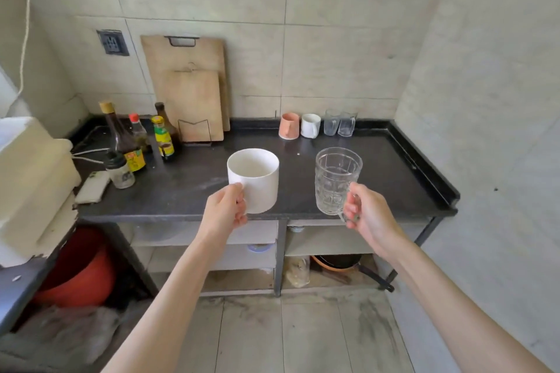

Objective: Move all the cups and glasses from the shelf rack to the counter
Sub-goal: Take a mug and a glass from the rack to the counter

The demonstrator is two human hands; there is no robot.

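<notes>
My left hand [225,207] grips the handle of a large white mug [256,179], held upright above the front edge of the black counter [188,191]. My right hand [368,212] grips the handle of a clear patterned glass mug [335,179], also upright over the counter's front. At the back of the counter, against the wall, stand a pink cup [289,126], a small white mug [310,126] and two clear glasses [331,123] [347,124] in a row.
Sauce bottles [124,139] and a small jar [119,171] crowd the counter's left side. Two wooden cutting boards [194,91] lean on the wall in a wire stand. A white appliance [30,182] sits at far left. Shelves below hold a pan [342,262] and a red basin [81,269].
</notes>
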